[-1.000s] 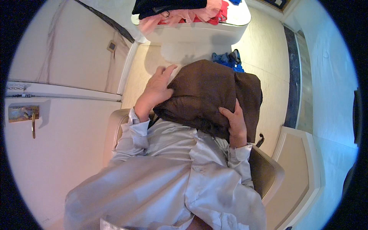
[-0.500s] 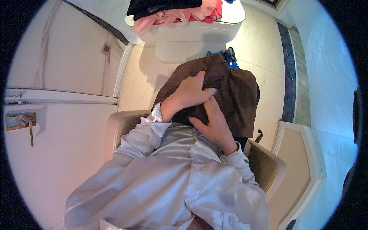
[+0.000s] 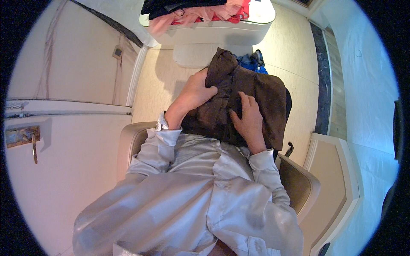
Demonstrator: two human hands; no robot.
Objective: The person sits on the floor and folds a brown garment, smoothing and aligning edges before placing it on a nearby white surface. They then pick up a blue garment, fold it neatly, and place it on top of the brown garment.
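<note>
A dark brown garment (image 3: pixel 260 98) lies bunched over my lap in the middle of the view. My left hand (image 3: pixel 197 91) grips a gathered fold at its upper left edge. My right hand (image 3: pixel 247 119) presses flat on the cloth lower down, fingers spread and partly curled into the fabric. Both sleeves are shiny pale grey satin (image 3: pixel 192 192). The garment hides my legs.
A white round table (image 3: pixel 213 30) ahead carries a pile of pink, red and black clothes (image 3: pixel 200 10). Blue cloth (image 3: pixel 252 62) lies on the floor behind the brown garment. I sit in a beige armchair (image 3: pixel 299 183). A white door with a brass handle (image 3: pixel 33 145) is left; a cabinet (image 3: pixel 337 170) right.
The brown garment was spread wide a second ago; my hands have drawn together toward its middle and bunched it, folding the left side inward.
</note>
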